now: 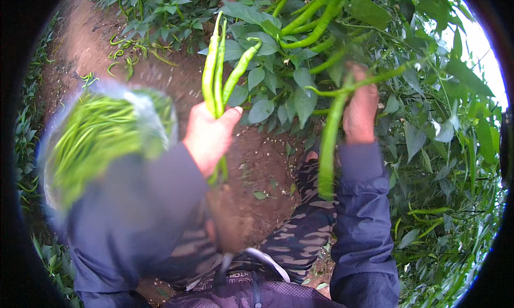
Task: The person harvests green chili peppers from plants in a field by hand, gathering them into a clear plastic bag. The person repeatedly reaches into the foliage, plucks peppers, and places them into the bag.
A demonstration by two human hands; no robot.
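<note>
My left hand (213, 135) is closed round several long green chili peppers (219, 79), their tips pointing up and their other ends showing below the fist. My right hand (361, 103) reaches in among the leaves of a pepper plant (263, 73), its fingers partly hidden by foliage and stems. A large green pepper (331, 147) hangs just left of that wrist; whether the fingers grip anything cannot be told. More green peppers (313, 23) hang on the plant above and left of the right hand. Beside my left forearm stands a clear plastic bag (170, 115) full of green peppers (96, 127).
Loose peppers (128, 53) lie on the brown soil (180, 73) beyond the bag. Dense pepper plants (425, 227) rise along the right side, and further plants (160, 11) grow at the top left. My legs in camouflage trousers (301, 235) are below.
</note>
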